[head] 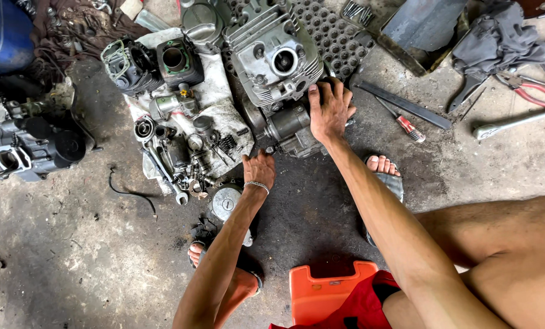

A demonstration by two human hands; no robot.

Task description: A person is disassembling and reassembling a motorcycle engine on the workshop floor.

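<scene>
Grey engine (277, 73) touching right hand (329, 111).

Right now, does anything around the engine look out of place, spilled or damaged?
Nothing looks broken. The engine lies stripped on the floor, with small parts scattered loose on a dirty cloth. A black cable lies stray on the concrete. Right hand rests on the engine; left hand is beside the parts.
</scene>
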